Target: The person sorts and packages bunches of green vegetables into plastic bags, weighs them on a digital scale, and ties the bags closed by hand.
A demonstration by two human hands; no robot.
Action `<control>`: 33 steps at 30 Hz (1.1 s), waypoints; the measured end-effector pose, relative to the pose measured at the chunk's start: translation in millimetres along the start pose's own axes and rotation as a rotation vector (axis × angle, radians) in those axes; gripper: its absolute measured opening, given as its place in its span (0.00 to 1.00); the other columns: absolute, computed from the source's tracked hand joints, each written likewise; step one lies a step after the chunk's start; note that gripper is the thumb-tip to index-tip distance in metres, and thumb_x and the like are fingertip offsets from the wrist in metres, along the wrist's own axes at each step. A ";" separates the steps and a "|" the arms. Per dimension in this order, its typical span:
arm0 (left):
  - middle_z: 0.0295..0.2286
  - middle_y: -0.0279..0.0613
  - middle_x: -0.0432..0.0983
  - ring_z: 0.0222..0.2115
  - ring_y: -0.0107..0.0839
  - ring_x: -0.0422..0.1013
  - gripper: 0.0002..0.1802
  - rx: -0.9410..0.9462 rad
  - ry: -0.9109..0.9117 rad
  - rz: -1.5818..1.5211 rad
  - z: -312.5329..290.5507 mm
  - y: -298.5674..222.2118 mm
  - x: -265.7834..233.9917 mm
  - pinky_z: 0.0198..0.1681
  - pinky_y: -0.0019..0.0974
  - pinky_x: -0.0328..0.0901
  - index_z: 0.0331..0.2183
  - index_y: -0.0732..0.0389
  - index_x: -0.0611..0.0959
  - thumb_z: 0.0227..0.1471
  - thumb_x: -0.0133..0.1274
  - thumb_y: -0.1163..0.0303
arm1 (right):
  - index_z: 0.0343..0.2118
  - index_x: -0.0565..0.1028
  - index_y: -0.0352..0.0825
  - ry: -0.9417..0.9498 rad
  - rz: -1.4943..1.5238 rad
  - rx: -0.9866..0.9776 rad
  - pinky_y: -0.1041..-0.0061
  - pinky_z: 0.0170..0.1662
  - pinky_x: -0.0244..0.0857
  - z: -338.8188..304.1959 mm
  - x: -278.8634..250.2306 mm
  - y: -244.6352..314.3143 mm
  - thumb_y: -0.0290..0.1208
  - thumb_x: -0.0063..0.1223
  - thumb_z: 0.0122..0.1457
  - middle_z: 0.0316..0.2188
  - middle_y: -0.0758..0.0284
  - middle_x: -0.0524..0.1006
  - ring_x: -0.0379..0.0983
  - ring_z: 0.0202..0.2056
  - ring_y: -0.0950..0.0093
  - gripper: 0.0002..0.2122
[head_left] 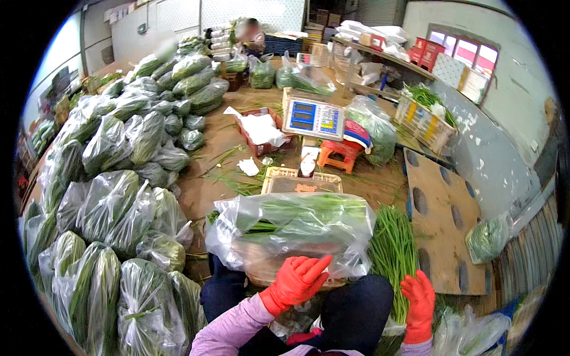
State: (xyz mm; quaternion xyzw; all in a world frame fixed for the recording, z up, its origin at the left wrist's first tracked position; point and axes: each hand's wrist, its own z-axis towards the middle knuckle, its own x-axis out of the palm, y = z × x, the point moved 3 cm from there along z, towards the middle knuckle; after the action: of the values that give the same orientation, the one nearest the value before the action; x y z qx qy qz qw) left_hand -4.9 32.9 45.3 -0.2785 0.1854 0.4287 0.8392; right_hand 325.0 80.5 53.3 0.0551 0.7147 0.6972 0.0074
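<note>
1. The left hand (298,281), in a red glove, lies before the near edge of a clear plastic bag (350,238). Its fingers are extended, grasping nothing; whether they touch the film, I cannot tell.
2. The right hand (418,300), also red-gloved, is raised just beside a loose pile of long green stalks (394,249). Its fingers point upward and are not closed around any stalks.
3. The bag lies crosswise in front of the person's knees (363,305), with more green stalks (314,207) inside. What supports it is hard to make out through the cloudy film.
4. The loose pile is right of the bag, between it and a brown board with oval holes (442,222).
5. Beyond the bag are a pale crate (332,178), a scale display (313,117) with blue screens, and an orange stool (339,155).
6. A heap of bagged greens (130,207) fills the left side.
7. Another person (256,43) is in the background.
</note>
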 end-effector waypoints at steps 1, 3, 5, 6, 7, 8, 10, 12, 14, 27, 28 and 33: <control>0.32 0.37 0.75 0.30 0.35 0.71 0.28 0.024 0.008 -0.036 -1.3 -2.4 9.3 0.36 0.37 0.64 0.47 0.59 0.76 0.40 0.62 0.71 | 0.56 0.65 0.30 -0.044 -0.017 -0.015 0.71 0.45 0.68 0.5 -14.0 -3.9 0.33 0.54 0.57 0.44 0.58 0.76 0.75 0.41 0.69 0.24; 0.31 0.39 0.76 0.31 0.37 0.72 0.28 0.041 0.030 -0.091 -6.7 -2.3 16.1 0.36 0.38 0.64 0.48 0.59 0.76 0.40 0.61 0.72 | 0.55 0.65 0.31 -0.131 -0.027 -0.018 0.71 0.46 0.67 7.3 -42.3 -23.7 0.32 0.55 0.57 0.45 0.59 0.75 0.74 0.42 0.69 0.24; 0.31 0.41 0.76 0.32 0.39 0.72 0.27 -0.019 0.103 -0.108 -11.9 5.2 18.7 0.37 0.40 0.64 0.47 0.61 0.76 0.40 0.61 0.75 | 0.55 0.65 0.31 -0.245 0.026 -0.012 0.72 0.47 0.67 20.8 -60.1 -41.2 0.29 0.55 0.56 0.45 0.60 0.74 0.73 0.42 0.70 0.23; 0.31 0.41 0.76 0.32 0.40 0.72 0.26 -0.107 0.064 -0.057 -20.0 19.4 11.3 0.38 0.40 0.63 0.46 0.60 0.76 0.41 0.61 0.75 | 0.55 0.65 0.31 -0.303 -0.046 -0.071 0.72 0.47 0.66 30.8 -72.2 -59.3 0.27 0.55 0.56 0.44 0.60 0.74 0.73 0.42 0.70 0.24; 0.32 0.40 0.76 0.33 0.39 0.72 0.25 -0.163 0.062 -0.073 -26.2 19.9 12.2 0.39 0.40 0.63 0.46 0.58 0.77 0.41 0.60 0.76 | 0.55 0.65 0.31 -0.341 -0.125 -0.108 0.73 0.47 0.66 43.2 -88.8 -79.4 0.26 0.55 0.55 0.44 0.60 0.74 0.72 0.42 0.71 0.24; 0.32 0.40 0.76 0.33 0.39 0.72 0.25 -0.154 0.085 -0.091 -31.4 17.3 14.1 0.39 0.40 0.63 0.46 0.58 0.77 0.41 0.60 0.76 | 0.55 0.65 0.31 -0.367 -0.126 -0.094 0.73 0.47 0.66 45.5 -104.9 -101.9 0.26 0.55 0.55 0.44 0.60 0.74 0.72 0.42 0.71 0.24; 0.32 0.39 0.77 0.33 0.38 0.72 0.25 -0.233 0.013 -0.126 -33.0 16.1 12.9 0.39 0.39 0.63 0.46 0.57 0.77 0.42 0.60 0.77 | 0.55 0.66 0.30 -0.318 -0.419 -0.140 0.74 0.47 0.66 46.7 -112.9 -117.3 0.22 0.56 0.53 0.43 0.62 0.75 0.72 0.42 0.72 0.24; 0.31 0.41 0.78 0.32 0.39 0.74 0.23 -0.233 -0.002 -0.097 -32.3 9.8 13.2 0.37 0.38 0.67 0.45 0.59 0.78 0.42 0.58 0.79 | 0.53 0.66 0.29 -0.273 -0.534 -0.056 0.73 0.51 0.63 40.8 -107.6 -117.0 0.22 0.55 0.53 0.46 0.61 0.73 0.70 0.47 0.73 0.23; 0.31 0.42 0.78 0.32 0.39 0.74 0.23 -0.299 -0.021 -0.191 -39.6 8.1 15.7 0.37 0.38 0.67 0.45 0.59 0.78 0.42 0.59 0.79 | 0.50 0.69 0.30 -0.216 -0.355 -0.248 0.77 0.45 0.66 38.0 -89.3 -106.2 0.21 0.55 0.54 0.42 0.63 0.75 0.72 0.43 0.74 0.19; 0.51 0.52 0.64 0.52 0.53 0.58 0.44 -0.606 0.368 0.545 -8.9 132.7 36.1 0.55 0.61 0.49 0.56 0.52 0.67 0.42 0.55 0.40 | 0.60 0.60 0.43 0.706 -1.478 -0.681 0.52 0.61 0.45 135.5 229.7 -44.2 0.48 0.57 0.50 0.60 0.51 0.56 0.51 0.61 0.53 0.35; 0.51 0.52 0.64 0.52 0.53 0.58 0.44 -0.612 0.356 0.554 -10.6 152.0 38.2 0.55 0.61 0.49 0.56 0.52 0.67 0.42 0.55 0.40 | 0.62 0.56 0.46 0.629 -1.547 -0.584 0.49 0.63 0.39 160.6 235.3 -50.1 0.52 0.57 0.48 0.63 0.50 0.51 0.45 0.63 0.50 0.38; 0.50 0.58 0.62 0.53 0.57 0.56 0.46 -0.553 0.390 0.420 -43.1 221.8 81.1 0.58 0.58 0.46 0.59 0.49 0.64 0.41 0.59 0.44 | 0.66 0.45 0.50 0.673 -1.610 -0.440 0.46 0.63 0.30 206.4 249.0 -107.7 0.59 0.56 0.47 0.65 0.48 0.45 0.37 0.65 0.48 0.46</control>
State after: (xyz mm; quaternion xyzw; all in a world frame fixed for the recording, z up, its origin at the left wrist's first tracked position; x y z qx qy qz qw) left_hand -144.8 161.8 -101.2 -0.5261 0.2718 0.5640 0.5756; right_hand 88.3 305.9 -43.3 -0.6720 0.3518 0.5814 0.2943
